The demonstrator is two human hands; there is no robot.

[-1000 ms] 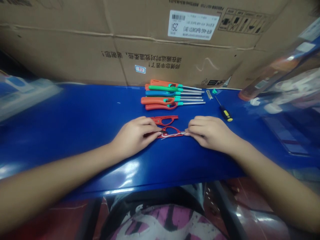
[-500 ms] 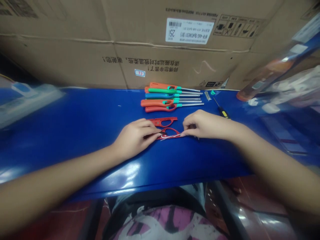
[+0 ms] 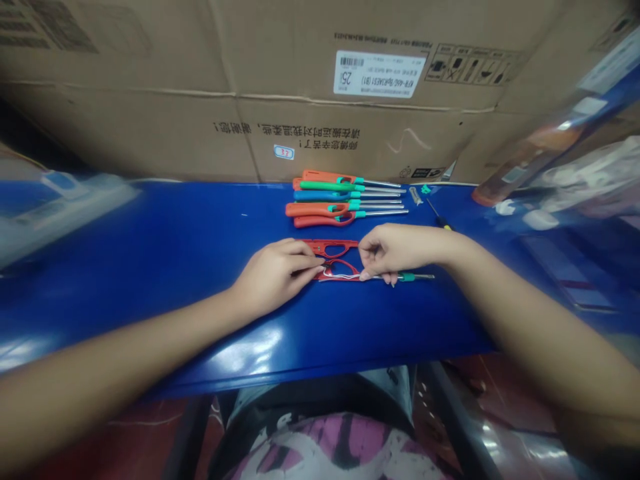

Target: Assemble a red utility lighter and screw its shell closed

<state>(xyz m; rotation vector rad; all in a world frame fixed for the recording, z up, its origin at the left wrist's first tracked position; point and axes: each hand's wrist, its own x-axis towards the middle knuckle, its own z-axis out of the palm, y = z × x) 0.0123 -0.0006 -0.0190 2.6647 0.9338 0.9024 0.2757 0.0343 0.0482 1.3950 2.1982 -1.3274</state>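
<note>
An open red lighter shell half (image 3: 340, 271) with white wire inside lies on the blue table (image 3: 165, 253). My left hand (image 3: 273, 273) presses its left end with closed fingertips. At the shell's right end my right hand (image 3: 395, 250) pinches a metal tube with a teal collar (image 3: 413, 277). A second red shell half (image 3: 330, 247) lies just behind, untouched.
Several finished long lighters (image 3: 340, 198) in orange, green, blue and red lie in a row further back. A yellow-handled screwdriver (image 3: 440, 218) and small parts (image 3: 417, 193) lie to the right. A large cardboard box (image 3: 250, 87) walls the table's far edge; clutter sits at both sides.
My right hand has shifted left and rolled up over the shell's right end. The metal tube with its teal collar now shows to the right of it. The left hand stays put.
</note>
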